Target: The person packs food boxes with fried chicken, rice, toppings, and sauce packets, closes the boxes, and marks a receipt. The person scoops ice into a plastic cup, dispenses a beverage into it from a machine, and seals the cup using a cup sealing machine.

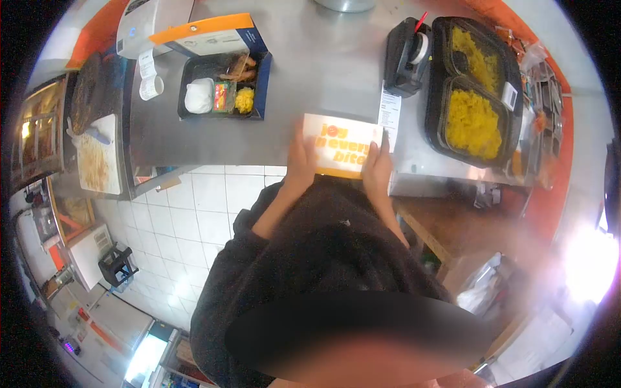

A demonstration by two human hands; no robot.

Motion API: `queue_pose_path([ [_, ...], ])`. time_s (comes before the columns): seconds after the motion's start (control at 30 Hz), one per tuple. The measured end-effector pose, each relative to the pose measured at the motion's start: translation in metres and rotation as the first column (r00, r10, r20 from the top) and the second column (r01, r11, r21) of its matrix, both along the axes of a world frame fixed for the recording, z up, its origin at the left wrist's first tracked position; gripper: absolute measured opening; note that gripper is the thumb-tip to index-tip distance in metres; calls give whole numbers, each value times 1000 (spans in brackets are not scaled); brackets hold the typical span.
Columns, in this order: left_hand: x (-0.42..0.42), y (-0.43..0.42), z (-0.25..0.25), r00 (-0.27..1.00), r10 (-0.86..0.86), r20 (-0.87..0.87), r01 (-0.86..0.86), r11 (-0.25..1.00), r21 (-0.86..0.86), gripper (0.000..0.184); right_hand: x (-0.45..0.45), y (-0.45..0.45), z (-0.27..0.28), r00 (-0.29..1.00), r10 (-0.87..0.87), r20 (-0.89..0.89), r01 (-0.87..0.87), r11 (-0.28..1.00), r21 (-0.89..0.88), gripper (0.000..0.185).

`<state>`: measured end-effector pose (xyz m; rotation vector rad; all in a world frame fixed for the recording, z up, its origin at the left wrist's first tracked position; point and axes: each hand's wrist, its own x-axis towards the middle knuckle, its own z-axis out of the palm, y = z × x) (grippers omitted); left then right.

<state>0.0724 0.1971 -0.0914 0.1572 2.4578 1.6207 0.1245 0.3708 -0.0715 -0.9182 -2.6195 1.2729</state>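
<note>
A grey metal table [278, 84] carries an open meal box [262, 84] at its left. At its right stand a black device [402, 61] and a black tray [436, 97], and a printed receipt [389, 116] lies beside the device.

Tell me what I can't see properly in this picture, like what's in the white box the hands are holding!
In the head view:
- Inside the printed box: hidden by its own top.
- Left hand and right hand: partly hidden by the box and blurred.
- Writing on the paper slip: too small to read.
- Round metal thing: cut off by the top edge.
</note>
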Motion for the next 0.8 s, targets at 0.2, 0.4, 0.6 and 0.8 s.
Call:
queue_pose_path([
  [0.2,-53,-4,24,954,-58,293,58,998,7,54,-41,40,-1,985,161,-62,-168,976,-137,44],
  [0.4,-92,-35,62,848,-227,479,132,966,224,58,-74,85,45,952,297,70,-215,816,-537,55],
  [0.6,-83,-36,28,914,-286,288,305,952,-23,52,-63,78,44,877,470,105,-408,841,-355,46],
  [0.8,-63,-10,9,984,-154,-91,115,935,-337,52,-40,44,-11,932,362,-5,-347,897,274,58],
])
